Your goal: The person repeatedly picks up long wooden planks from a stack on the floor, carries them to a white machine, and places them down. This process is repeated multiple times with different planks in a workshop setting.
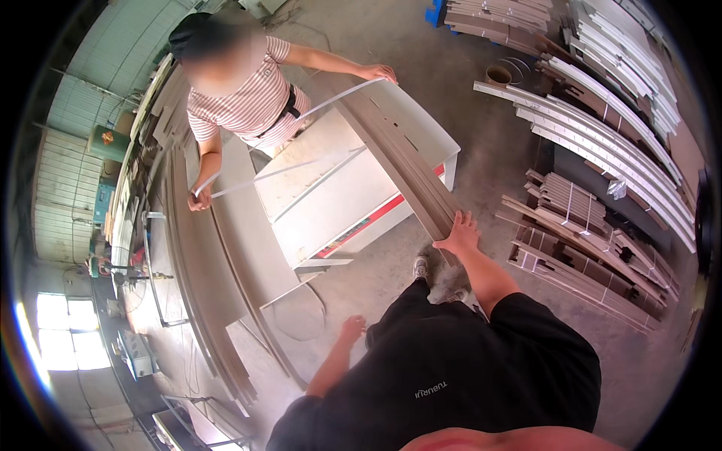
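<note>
My right hand [460, 234] grips the near end of a stack of long grey-brown boards [406, 177], its thumb on top and its fingers spread over the right edge. The stack lies across a white-topped table-like machine [301, 203], and its near end juts out toward me. My left hand [351, 328] hangs low beside my dark trousers, apart from the boards, with loosely bent fingers and nothing visible in it. Across the machine, a person in a striped shirt [248, 113] holds a pale strap [331, 101] in both hands; part of it runs toward the stack.
More long boards [199, 255] lie along the left side. Bundled boards [579, 207] and long white strips [594, 143] are piled on the floor at the right. A tape roll [498, 75] stands near the strips. A thin metal frame [289, 301] is left of my legs.
</note>
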Demonstrator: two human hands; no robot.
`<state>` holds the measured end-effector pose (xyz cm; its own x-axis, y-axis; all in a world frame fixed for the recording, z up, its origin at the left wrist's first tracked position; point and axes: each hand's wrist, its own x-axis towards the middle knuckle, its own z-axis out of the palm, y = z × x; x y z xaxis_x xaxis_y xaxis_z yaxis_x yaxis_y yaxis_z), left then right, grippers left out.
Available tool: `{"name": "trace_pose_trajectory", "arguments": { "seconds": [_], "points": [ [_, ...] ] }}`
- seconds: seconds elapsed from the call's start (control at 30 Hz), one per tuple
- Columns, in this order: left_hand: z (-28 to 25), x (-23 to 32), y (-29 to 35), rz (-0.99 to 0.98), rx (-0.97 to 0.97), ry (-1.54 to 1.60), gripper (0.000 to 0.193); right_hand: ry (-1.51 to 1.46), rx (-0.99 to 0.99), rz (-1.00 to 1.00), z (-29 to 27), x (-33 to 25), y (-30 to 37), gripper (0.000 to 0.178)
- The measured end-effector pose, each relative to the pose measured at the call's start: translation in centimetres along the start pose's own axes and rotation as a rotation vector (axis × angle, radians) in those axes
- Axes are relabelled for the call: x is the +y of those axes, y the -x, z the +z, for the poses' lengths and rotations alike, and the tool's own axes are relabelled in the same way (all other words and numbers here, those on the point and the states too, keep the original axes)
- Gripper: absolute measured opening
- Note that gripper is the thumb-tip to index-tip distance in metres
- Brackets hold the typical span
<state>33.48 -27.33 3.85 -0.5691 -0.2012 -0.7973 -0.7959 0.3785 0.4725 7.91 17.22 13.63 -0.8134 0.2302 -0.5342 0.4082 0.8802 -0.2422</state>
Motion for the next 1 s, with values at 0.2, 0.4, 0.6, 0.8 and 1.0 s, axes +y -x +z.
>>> {"name": "trace_pose_trajectory", "arguments": {
  "seconds": [0.2,0.4,0.6,0.8,1.0],
  "points": [
    [6.2,3.3,0.7,0.339,0.026,-0.305,0.045,0.007,0.047,0.006,1.2,1.8,0.1,0.136],
    [3.2,-1.6,-5.5,0.74,-0.122,-0.781,0.031,0.018,0.046,0.002,0.6,0.5,0.3,0.137],
    [-4.4,2.4,-11.2,0.567,-0.289,-0.806,0.021,0.021,0.054,0.035,0.8,-0.3,0.0,0.137],
    [-6.8,9.5,-18.9,0.436,-0.207,-0.474,0.017,0.038,0.07,0.049,0.5,-1.4,-0.1,0.137],
    [-6.1,15.3,-22.8,0.428,-0.245,-0.356,0.035,0.071,0.012,0.138,1.1,-2.5,-0.6,0.139]
  ]
}}
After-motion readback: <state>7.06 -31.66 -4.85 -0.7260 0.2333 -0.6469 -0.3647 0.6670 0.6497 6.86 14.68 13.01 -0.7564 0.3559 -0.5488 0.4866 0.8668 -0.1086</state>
